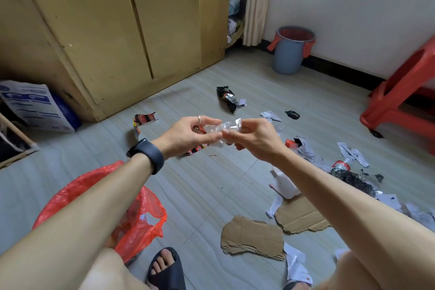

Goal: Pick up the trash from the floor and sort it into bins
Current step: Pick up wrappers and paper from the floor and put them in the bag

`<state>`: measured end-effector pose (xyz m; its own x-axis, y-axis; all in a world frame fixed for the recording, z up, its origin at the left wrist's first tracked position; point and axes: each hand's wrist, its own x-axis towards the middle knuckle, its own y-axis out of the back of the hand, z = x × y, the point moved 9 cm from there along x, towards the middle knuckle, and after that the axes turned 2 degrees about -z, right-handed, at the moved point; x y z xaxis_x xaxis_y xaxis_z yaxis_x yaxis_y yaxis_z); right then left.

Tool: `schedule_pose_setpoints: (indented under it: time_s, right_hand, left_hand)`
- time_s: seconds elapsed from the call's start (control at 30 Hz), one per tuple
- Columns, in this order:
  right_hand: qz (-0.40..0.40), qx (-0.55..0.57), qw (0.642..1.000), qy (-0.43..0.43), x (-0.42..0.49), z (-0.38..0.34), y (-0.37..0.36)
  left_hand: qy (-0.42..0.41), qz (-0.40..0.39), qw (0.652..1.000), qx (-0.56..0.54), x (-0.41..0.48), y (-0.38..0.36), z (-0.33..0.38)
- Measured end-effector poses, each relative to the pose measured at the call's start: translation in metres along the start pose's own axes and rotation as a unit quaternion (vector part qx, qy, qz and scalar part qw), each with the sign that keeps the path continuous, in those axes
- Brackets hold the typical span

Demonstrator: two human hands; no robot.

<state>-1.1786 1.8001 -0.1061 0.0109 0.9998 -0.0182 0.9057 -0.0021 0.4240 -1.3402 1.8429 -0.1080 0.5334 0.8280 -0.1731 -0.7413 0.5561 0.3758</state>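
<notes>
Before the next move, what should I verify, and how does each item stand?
1. Grip on clear wrapper: ok, left hand and right hand pinch it.
2. Mouth of the red bag: cannot tell, the left arm covers it.
3. Is the grey bin upright: ok, by the wall.
4. Which bin takes plastic: cannot tell, no labels show.
5. Is the floor cleared: not ok, cardboard and a black wrapper lie there.

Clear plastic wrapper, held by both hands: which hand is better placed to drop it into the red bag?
Probably the left hand: it pinches the wrapper, and the red bag lies under its forearm.
</notes>
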Motion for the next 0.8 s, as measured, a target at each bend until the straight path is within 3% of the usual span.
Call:
schedule_pose_setpoints:
  time_s: [0.13, 0.3, 0.47, 0.57, 0.67, 0.8]
  right_hand:
    - [-0.022, 0.115, 0.992, -0.04, -0.002, 0.005, -0.004]
    - [-0.039, 0.166, 0.982, -0.076, -0.008, 0.013, -0.011]
    - [-0.025, 0.233, 0.966, -0.106, -0.007, 0.016, -0.013]
    - [-0.037, 0.253, 0.96, -0.115, -0.005, 0.014, -0.019]
    - [-0.039, 0.224, 0.968, -0.104, 0.001, 0.007, -0.03]
    - [-0.059, 0.002, 0.998, -0.037, 0.011, 0.004, -0.057]
  left_hand:
    - [-0.106, 0.078, 0.962, 0.238, -0.008, 0.014, 0.026]
    - [-0.144, 0.065, 0.945, 0.286, -0.013, -0.003, 0.028]
    - [-0.235, 0.144, 0.874, 0.399, -0.017, -0.011, 0.05]
    - [-0.262, 0.151, 0.858, 0.416, -0.016, -0.01, 0.052]
    - [-0.289, 0.158, 0.833, 0.444, -0.018, 0.002, 0.05]
    - [-0.214, 0.2, 0.836, 0.464, -0.03, 0.062, 0.023]
